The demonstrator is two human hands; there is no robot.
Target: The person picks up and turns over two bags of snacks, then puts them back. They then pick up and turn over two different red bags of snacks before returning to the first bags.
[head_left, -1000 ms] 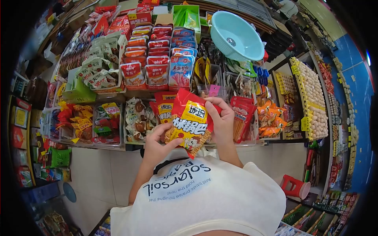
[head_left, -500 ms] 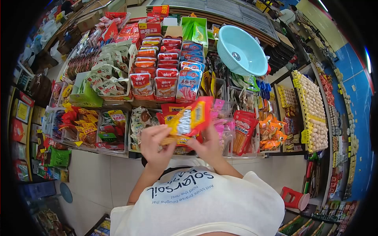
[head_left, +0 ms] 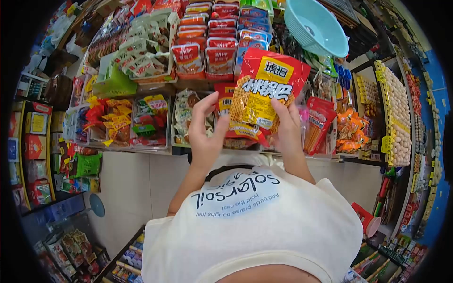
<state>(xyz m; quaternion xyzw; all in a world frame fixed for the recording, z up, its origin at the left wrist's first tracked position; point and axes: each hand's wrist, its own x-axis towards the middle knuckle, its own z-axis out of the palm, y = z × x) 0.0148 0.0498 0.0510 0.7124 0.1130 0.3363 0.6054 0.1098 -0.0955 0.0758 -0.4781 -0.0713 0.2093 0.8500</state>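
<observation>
The fingers of the right hand (head_left: 289,134) close on the red snack bag (head_left: 269,85) at its 5 o'clock edge. The left hand (head_left: 206,137) pinches the 7 o'clock corner with its thumb, the other fingers fanned. The bag stands upright at chest height before the shelf bins (head_left: 151,123), with a blue basin (head_left: 317,28) at 1 o'clock. It looks light, crinkly and slick, its contents probably brittle, so the sealed edges seem the safest hold.
</observation>
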